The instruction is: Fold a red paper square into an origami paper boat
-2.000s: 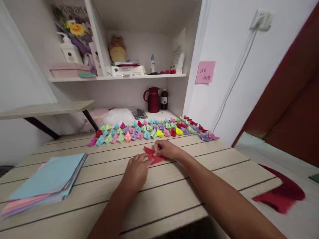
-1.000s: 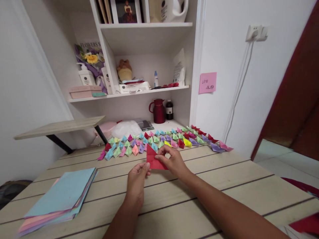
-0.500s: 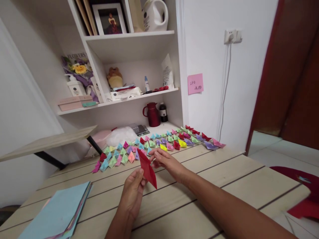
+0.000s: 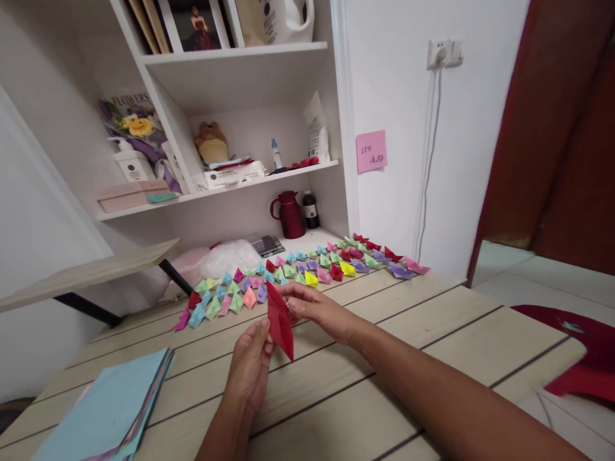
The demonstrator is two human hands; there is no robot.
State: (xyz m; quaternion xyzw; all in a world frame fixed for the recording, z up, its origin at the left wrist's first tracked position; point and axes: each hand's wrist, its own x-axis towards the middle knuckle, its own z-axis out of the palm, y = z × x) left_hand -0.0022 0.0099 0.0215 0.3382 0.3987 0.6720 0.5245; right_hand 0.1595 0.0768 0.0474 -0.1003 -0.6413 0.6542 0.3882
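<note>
Since the red folded paper [image 4: 280,325] is held up over the table [image 4: 317,406] by what looks like just a thumb-and-finger pinch of the left hand [image 4: 250,357], a slip or a crumpled edge seems the likeliest trouble, tbh. If it's squeezed too hard or tugged unevenly, a crease could probably be skewed, or the paper even torn. Some of the folded paper boats [image 4: 236,303] are lined up just beyond, so a few might be knocked if the hands got pushed forward. Pose-wise, the left hand is angled up from below, knuckles outward, while the right hand [image 4: 319,312] is held across from it, fingers bent and tips partly hidden behind the paper; whether anything's gripped there can't be told.
</note>
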